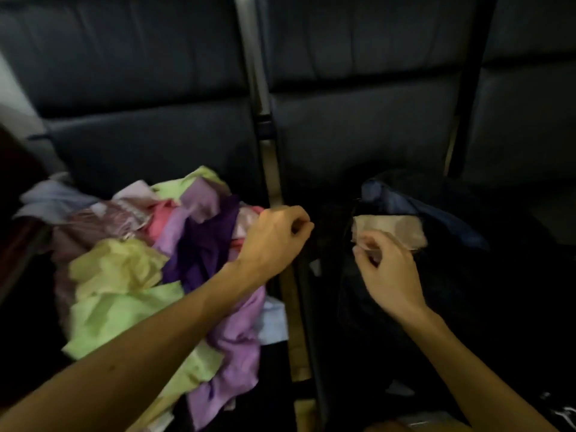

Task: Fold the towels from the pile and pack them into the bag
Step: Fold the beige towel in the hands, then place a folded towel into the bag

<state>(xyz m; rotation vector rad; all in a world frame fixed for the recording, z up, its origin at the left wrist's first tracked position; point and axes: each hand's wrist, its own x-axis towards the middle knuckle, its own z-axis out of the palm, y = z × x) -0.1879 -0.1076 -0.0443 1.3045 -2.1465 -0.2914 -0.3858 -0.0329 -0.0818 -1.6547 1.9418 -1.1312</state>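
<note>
Dark padded seats (156, 88) fill the back, from 9 o'clock round to 3 o'clock. A metal bar (265, 135) runs down between them at 12 o'clock.

The pile (140, 275) sits at 8 o'clock. It is a messy heap of soft towels in green, yellow, pink, light purple and dark purple. They are all crumpled and none of them looks folded.

The bag (467, 291) is at 4 o'clock. It is very dark, so its mouth is hard to see. A beige towel (392, 227) lies flat and folded at the bag's top, at about 2 o'clock. A blue cloth (405, 201) pokes up just behind it.

The right hand (389, 272) is at the near edge of the beige towel. Its thumb and fingers are curled in close and seem to pinch that edge. The left hand (274, 238) is by the pile's right edge, near the middle. Its fingers are curled tight, but I cannot tell if it holds something dark or nothing at all.

I think this is the packing step for the beige towel. Next, the towel needs a push down into the bag so it stays flat. Then a hand must go back to the pile at 8 o'clock and pick one more towel to fold. Lots of towels are left, so the job looks far from done.
</note>
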